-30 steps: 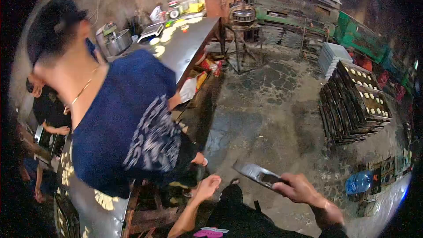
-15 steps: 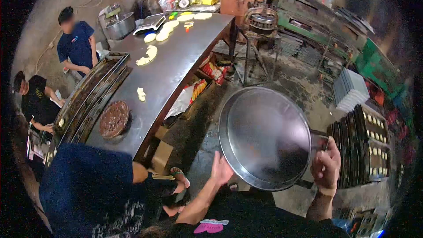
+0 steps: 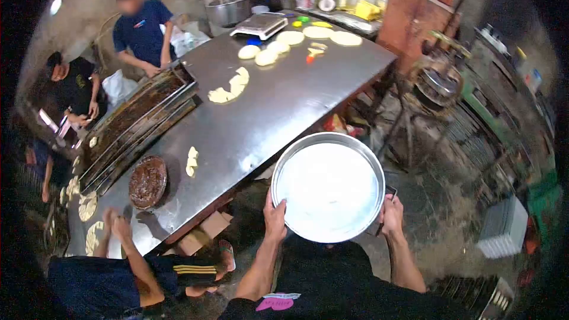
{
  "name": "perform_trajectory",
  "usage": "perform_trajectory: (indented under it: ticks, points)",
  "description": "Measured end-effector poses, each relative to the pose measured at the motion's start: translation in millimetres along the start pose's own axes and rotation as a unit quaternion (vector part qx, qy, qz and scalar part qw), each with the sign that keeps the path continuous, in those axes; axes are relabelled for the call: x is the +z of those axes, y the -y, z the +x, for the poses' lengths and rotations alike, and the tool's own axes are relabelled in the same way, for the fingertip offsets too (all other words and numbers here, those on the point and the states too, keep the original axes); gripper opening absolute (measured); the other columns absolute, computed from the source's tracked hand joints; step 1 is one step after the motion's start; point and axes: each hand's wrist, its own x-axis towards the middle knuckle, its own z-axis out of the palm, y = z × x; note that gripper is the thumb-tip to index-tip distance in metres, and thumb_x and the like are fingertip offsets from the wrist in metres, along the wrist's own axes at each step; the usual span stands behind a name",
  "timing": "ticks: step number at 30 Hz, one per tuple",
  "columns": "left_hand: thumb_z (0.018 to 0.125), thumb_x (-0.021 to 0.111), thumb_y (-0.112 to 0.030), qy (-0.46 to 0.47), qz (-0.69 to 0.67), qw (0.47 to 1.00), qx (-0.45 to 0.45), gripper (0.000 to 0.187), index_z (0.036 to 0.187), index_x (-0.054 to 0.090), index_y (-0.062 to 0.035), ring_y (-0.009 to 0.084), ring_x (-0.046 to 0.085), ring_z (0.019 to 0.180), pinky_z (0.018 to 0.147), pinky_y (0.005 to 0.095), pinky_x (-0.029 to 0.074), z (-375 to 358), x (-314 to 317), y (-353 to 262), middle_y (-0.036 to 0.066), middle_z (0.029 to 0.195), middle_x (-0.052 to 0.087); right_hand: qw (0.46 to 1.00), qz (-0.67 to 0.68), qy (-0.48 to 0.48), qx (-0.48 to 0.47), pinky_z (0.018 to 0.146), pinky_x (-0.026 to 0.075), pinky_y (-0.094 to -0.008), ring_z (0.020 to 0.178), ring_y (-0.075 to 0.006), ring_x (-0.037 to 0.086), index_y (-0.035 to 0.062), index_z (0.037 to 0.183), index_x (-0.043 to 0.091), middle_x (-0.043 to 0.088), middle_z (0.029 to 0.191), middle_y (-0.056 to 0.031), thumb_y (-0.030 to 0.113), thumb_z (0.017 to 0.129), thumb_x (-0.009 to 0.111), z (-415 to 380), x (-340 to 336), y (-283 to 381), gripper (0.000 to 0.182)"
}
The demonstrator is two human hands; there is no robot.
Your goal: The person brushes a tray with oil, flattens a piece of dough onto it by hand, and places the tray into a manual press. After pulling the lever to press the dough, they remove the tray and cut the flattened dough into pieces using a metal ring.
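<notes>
A large round metal pan (image 3: 329, 192) is held up in front of my body, its bright inner face towards me. My left hand (image 3: 275, 218) grips the pan's left rim, thumb on the near side. My right hand (image 3: 392, 216) is closed at the pan's right side. A dark squarish piece (image 3: 390, 191) shows between that hand and the rim; what it is I cannot make out. Beyond the pan stretches a metal-topped table (image 3: 237, 127) carrying dough pieces (image 3: 230, 88), flat dough rounds (image 3: 265, 57) and a round bowl of brown filling (image 3: 148, 182).
Long dark trays (image 3: 133, 124) are stacked at the table's left, with two people (image 3: 145, 29) behind them. Another person (image 3: 112, 287) works close on my left. A scale (image 3: 259, 25) sits far back. To the right stand a press-like machine (image 3: 438, 86) and stacked pale trays (image 3: 504, 228).
My view has turned right to left, towards the table. The pan has come up level in front of me, and my left hand has closed on its rim.
</notes>
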Motion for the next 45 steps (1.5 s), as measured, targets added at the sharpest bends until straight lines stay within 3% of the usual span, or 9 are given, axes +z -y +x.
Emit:
perform_trajectory:
  ticks: [7,15,17,21,25,32,35,37,45]
  points:
    - [0.082,0.054,0.0,-0.148,0.118,0.977,0.095,0.056,0.137,0.043,-0.0037,0.0152,0.062,0.084,0.071,0.0277,0.051,179,17,-12,0.009,0.103,0.062,0.961,-0.219,0.168,-0.006,0.037,0.04,-0.0303,0.04,-0.0161,0.048,0.0002,0.083,0.053,0.052,0.056,-0.0066,0.015,0.096,0.04,229,121,29,0.024]
    - [0.079,0.057,-0.008,-0.244,0.507,0.81,0.167,0.053,0.13,0.049,-0.0019,0.0379,0.052,0.108,0.094,0.0434,0.043,337,22,-5,0.023,0.114,0.055,0.877,-0.449,0.164,-0.04,0.043,0.046,-0.0357,0.045,-0.0219,0.058,-0.0028,0.093,0.055,0.06,0.065,-0.0109,0.025,0.098,0.04,395,232,41,0.032]
    - [0.082,0.058,-0.011,-0.227,0.535,0.799,0.151,0.053,0.132,0.047,0.0004,0.0381,0.052,0.108,0.093,0.0421,0.044,343,26,-16,0.023,0.113,0.055,0.694,-0.66,0.196,-0.212,0.055,0.051,-0.0415,0.048,-0.0287,0.061,-0.004,0.095,0.056,0.064,0.073,-0.0171,0.027,0.096,0.046,487,198,6,0.032]
    - [0.088,0.061,-0.022,-0.241,0.48,0.831,0.143,0.049,0.13,0.049,-0.0009,0.0344,0.058,0.1,0.088,0.0403,0.047,329,8,-64,0.023,0.116,0.057,0.573,-0.776,0.172,-0.2,0.074,0.049,-0.0466,0.088,-0.0429,0.062,-0.0028,0.098,0.064,0.066,0.091,-0.0215,0.029,0.09,0.055,393,320,154,0.033]
    - [0.084,0.064,-0.013,-0.453,0.519,0.696,0.205,0.035,0.116,0.058,0.0003,0.0366,0.055,0.11,0.095,0.0413,0.043,284,-98,-107,0.021,0.118,0.058,0.73,-0.432,0.477,-0.232,0.065,0.049,-0.0323,0.073,-0.0186,0.065,-0.0003,0.101,0.063,0.067,0.084,-0.015,0.013,0.089,0.058,364,462,112,0.018]
    - [0.081,0.062,-0.01,-0.593,0.63,0.488,0.115,0.031,0.11,0.057,-0.0024,0.0427,0.054,0.098,0.087,0.0457,0.044,204,-217,-126,0.018,0.114,0.056,0.432,-0.255,0.762,-0.409,0.09,0.045,-0.044,0.105,-0.0371,0.055,0.0061,0.112,0.062,0.06,0.111,-0.0198,0.011,0.087,0.049,144,671,-79,0.028]
    - [0.082,0.062,-0.011,-0.486,0.656,0.571,0.087,0.023,0.101,0.056,0.0004,0.0382,0.055,0.093,0.078,0.0448,0.044,207,-194,-140,0.021,0.103,0.057,0.419,-0.317,0.796,-0.301,0.09,0.045,-0.0444,0.105,-0.0389,0.053,0.0059,0.107,0.064,0.059,0.11,-0.0196,0.011,0.084,0.052,80,684,-106,0.026]
    - [0.086,0.062,-0.019,-0.508,0.574,0.641,0.034,0.02,0.1,0.057,-0.0058,0.0391,0.057,0.09,0.078,0.0431,0.046,208,-182,-140,0.019,0.099,0.061,0.268,-0.3,0.789,-0.465,0.085,0.046,-0.0434,0.098,-0.0379,0.056,0.0072,0.099,0.065,0.059,0.099,-0.0198,0.013,0.083,0.053,73,680,-117,0.021]
    - [0.089,0.065,-0.016,-0.344,0.364,0.865,0.026,0.019,0.095,0.059,0.0005,0.0128,0.061,0.074,0.061,0.028,0.05,324,-88,-180,0.01,0.086,0.066,0.517,-0.326,0.783,-0.117,0.065,0.048,-0.0262,0.074,-0.0106,0.058,0.005,0.089,0.062,0.061,0.08,-0.0031,0.013,0.079,0.07,250,659,-18,0.015]
